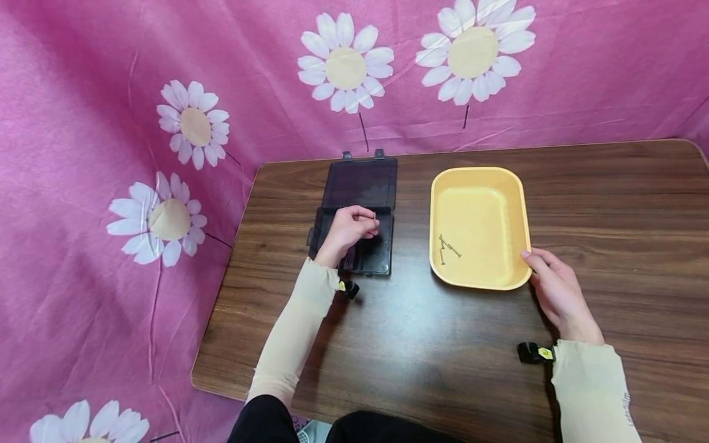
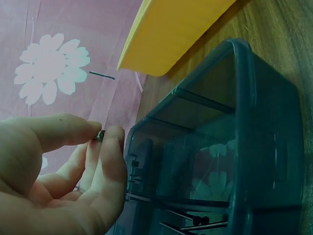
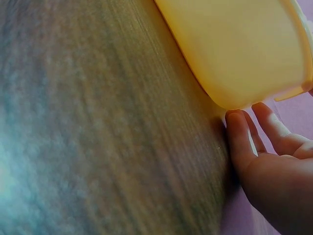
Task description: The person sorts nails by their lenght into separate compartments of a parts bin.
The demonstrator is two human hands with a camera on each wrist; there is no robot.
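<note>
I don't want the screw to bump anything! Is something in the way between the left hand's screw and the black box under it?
Nothing visible stands in between: the left hand holds the screw over the black box, and the box's lid is open, folded back on the far side.

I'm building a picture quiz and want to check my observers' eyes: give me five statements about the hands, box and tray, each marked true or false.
1. The left hand pinches a small metal piece above the dark box. True.
2. The right hand holds the yellow tray at its edge. True.
3. The yellow tray stands to the left of the dark box. False: it stands to the right.
4. The lid of the dark box is open. True.
5. Nothing lies in the yellow tray. False: a few thin metal fasteners lie near its left side.
</note>
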